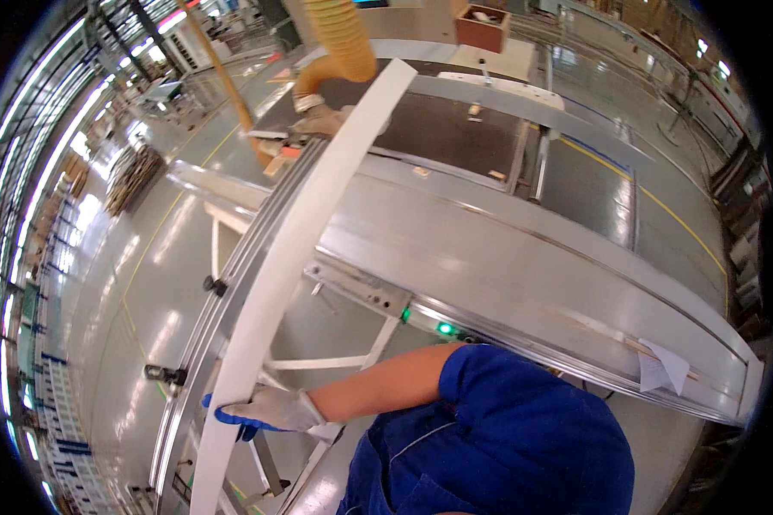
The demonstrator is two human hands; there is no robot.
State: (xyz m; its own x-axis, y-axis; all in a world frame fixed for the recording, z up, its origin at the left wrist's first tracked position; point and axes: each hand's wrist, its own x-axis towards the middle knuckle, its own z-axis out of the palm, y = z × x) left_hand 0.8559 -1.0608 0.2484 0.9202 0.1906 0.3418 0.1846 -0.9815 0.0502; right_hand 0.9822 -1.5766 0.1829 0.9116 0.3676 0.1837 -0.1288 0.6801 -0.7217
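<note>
Gloved right hand (275,408) gripping a long white board (296,249)

At the far left, a stack of brown strips (133,182) sits on the shiny grey floor (167,330), well apart from the person. Nearer, a metal rail (239,296) slants up and away from the lower left, with a dark upper knob (215,286) and a dark lower knob (165,374) along its left side.

The white board runs beside this rail, from the lower edge of the view up to the top centre; whether the two touch cannot be told. Near its lower end the right hand, in a grey glove with blue on the fingers, is closed around the board, the fingers curled about it. The left hand is out of view and its state cannot be told.

Beside the board's upper part is a second gloved hand (322,120), apparently a co-worker's; how far it is open cannot be made out. A yellow ribbed tube (339,33) hangs just above it.

Right of the board, a green light (445,329) glows at the edge of a broad silver table (489,232), just above the person's blue sleeve (524,395). Behind lies a dark tabletop (455,129), with a reddish-brown box (482,33) farther back. A white sheet (661,369) rests toward the silver table's right end.
</note>
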